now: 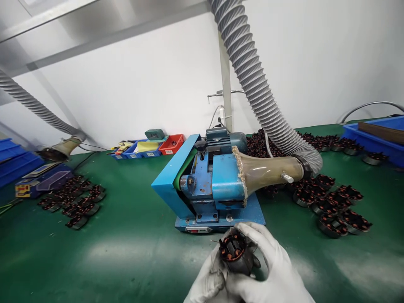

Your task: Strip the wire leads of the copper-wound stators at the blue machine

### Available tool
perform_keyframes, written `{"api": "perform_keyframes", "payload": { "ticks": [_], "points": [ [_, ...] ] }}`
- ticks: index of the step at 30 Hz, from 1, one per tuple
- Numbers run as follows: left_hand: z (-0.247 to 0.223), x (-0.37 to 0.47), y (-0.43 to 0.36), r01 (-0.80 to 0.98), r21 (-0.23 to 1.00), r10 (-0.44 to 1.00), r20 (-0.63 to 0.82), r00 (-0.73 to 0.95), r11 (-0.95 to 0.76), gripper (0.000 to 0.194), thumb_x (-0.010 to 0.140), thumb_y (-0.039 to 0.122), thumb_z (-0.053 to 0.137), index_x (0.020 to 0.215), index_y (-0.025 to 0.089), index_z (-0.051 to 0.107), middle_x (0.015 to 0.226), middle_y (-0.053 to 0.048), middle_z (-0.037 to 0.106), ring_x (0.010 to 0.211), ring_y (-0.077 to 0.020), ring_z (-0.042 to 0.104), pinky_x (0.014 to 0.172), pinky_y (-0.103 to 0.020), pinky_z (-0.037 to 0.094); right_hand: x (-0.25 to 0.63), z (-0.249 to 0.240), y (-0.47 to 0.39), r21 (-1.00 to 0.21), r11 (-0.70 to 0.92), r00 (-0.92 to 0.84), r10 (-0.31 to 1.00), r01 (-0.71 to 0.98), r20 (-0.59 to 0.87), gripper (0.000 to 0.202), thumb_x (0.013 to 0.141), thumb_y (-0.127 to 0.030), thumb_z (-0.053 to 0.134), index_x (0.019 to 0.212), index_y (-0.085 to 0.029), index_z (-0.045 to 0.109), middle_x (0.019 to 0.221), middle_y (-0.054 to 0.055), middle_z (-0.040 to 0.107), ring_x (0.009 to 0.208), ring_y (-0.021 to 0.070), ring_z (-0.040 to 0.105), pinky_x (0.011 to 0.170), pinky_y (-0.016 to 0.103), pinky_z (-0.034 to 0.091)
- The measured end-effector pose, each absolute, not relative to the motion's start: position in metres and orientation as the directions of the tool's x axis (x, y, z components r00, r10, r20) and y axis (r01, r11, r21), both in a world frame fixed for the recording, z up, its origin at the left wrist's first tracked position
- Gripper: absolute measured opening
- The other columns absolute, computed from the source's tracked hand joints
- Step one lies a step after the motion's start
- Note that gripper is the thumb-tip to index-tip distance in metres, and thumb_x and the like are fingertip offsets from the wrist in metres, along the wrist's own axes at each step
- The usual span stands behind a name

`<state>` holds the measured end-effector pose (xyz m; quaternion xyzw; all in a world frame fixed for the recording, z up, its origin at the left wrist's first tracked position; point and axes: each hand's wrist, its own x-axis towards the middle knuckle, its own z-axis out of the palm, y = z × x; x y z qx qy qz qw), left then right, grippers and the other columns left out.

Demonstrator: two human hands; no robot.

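Both of my hands wear white gloves and meet at the bottom centre of the head view. Between them is a motor stator (237, 256), a dark ring with copper windings inside, its open face tilted up. My left hand (206, 275) grips its left and lower side, with grey smudges on the glove. My right hand (268, 265) curls round its far and right side, thumb below. Just beyond the hands stands a blue belt grinding machine (202, 189) with a green belt, and a tan suction funnel (268, 171) is fixed to its right side.
Several stators (337, 206) lie right of the machine, more (75, 198) on the left of the green table (126, 256). A grey ribbed hose (252, 71) rises from the funnel. Blue bins (388, 134), a red tray (172, 144) and another funnel (61, 149) stand farther back.
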<state>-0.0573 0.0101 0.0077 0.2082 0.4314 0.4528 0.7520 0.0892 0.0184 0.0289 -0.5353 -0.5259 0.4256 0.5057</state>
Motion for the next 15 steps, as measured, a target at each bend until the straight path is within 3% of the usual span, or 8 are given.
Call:
{"api": "perform_keyframes", "payload": {
  "ticks": [2,5,9,11,13,15],
  "points": [
    [0.010,-0.058,0.011,-0.500,0.658,0.825,-0.487,0.288,0.563,0.045,0.058,0.058,0.071,0.079,0.019,0.073,0.079,-0.011,0.072,0.094,-0.0329,0.064,0.081,-0.042,0.050,0.083,0.032,0.018,-0.975,0.092,0.146,0.982,0.202,0.122,0.043,0.050,-0.021,0.076,0.093,-0.026,0.071,0.102,0.007,0.065,0.094,0.0276,0.062,0.084,0.036,0.050],
    [0.017,-0.053,0.014,-0.522,0.591,0.787,-0.497,0.366,0.615,0.046,0.067,0.059,0.063,0.085,0.019,0.075,0.084,-0.011,0.073,0.086,-0.0269,0.067,0.078,-0.037,0.050,0.089,0.034,0.020,-0.966,0.220,0.088,0.968,0.138,0.233,0.025,0.060,-0.020,0.070,0.084,-0.028,0.072,0.088,0.003,0.065,0.078,0.0207,0.064,0.070,0.027,0.052],
    [0.034,-0.041,0.011,-0.612,0.560,0.829,-0.395,0.395,0.559,0.038,0.052,0.039,0.083,0.087,0.025,0.074,0.092,-0.004,0.072,0.082,-0.0162,0.066,0.071,-0.023,0.047,0.112,0.038,0.027,-0.923,0.384,-0.149,0.914,0.013,0.378,0.036,0.063,-0.014,0.072,0.094,-0.032,0.071,0.087,0.000,0.065,0.076,0.0182,0.063,0.070,0.025,0.050],
    [0.039,-0.037,0.009,-0.628,0.563,0.840,-0.290,0.459,0.537,0.039,0.052,0.031,0.084,0.089,0.023,0.073,0.095,-0.005,0.071,0.083,-0.0166,0.065,0.072,-0.023,0.045,0.120,0.040,0.031,-0.941,0.337,-0.253,0.908,-0.027,0.333,0.028,0.063,-0.013,0.072,0.086,-0.030,0.073,0.080,-0.001,0.062,0.071,0.0164,0.061,0.066,0.024,0.049],
    [0.036,-0.036,0.009,-0.591,0.618,0.833,-0.209,0.512,0.519,0.040,0.059,0.038,0.080,0.093,0.017,0.072,0.095,-0.010,0.070,0.089,-0.0227,0.065,0.081,-0.031,0.045,0.121,0.041,0.035,-0.973,0.225,-0.270,0.935,-0.055,0.231,0.008,0.065,-0.016,0.073,0.066,-0.024,0.071,0.067,-0.003,0.057,0.061,0.0138,0.055,0.059,0.022,0.045],
    [0.025,-0.040,0.009,-0.553,0.676,0.839,-0.187,0.511,0.488,0.049,0.059,0.042,0.079,0.097,0.014,0.070,0.092,-0.011,0.070,0.100,-0.0292,0.062,0.093,-0.040,0.039,0.118,0.040,0.038,-0.985,0.081,-0.252,0.960,-0.155,0.119,0.020,0.064,-0.027,0.076,0.052,-0.019,0.064,0.056,-0.004,0.050,0.052,0.0112,0.048,0.051,0.021,0.040]
  ]
}}
